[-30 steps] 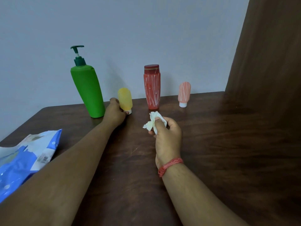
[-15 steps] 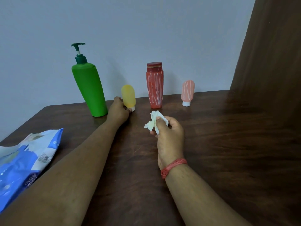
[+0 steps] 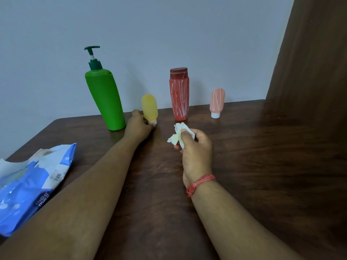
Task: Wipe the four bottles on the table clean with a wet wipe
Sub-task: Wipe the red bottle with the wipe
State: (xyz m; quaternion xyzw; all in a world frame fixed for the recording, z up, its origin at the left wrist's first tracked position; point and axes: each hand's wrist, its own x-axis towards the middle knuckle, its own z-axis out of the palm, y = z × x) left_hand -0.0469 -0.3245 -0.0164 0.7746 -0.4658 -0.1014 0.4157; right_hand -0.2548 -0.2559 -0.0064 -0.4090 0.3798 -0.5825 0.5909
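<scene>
Four bottles stand along the back of the dark wooden table (image 3: 262,166). From left to right they are a tall green pump bottle (image 3: 105,102), a small yellow tube (image 3: 149,107) standing on its cap, a red bottle (image 3: 179,94) streaked with white marks, and a small pink tube (image 3: 217,102) with white streaks. My left hand (image 3: 138,126) grips the yellow tube at its base, hiding most of the cap. My right hand (image 3: 195,149) holds a crumpled white wet wipe (image 3: 177,136) above the table, in front of the red bottle.
A blue and white wet-wipe pack (image 3: 28,184) lies at the table's left edge. A pale wall runs behind the bottles, and a dark brown panel (image 3: 309,72) rises at the right.
My left hand has stayed at the yellow tube's base, fingers closing around the cap. My right hand keeps the wipe in nearly the same spot. The view has shifted slightly.
</scene>
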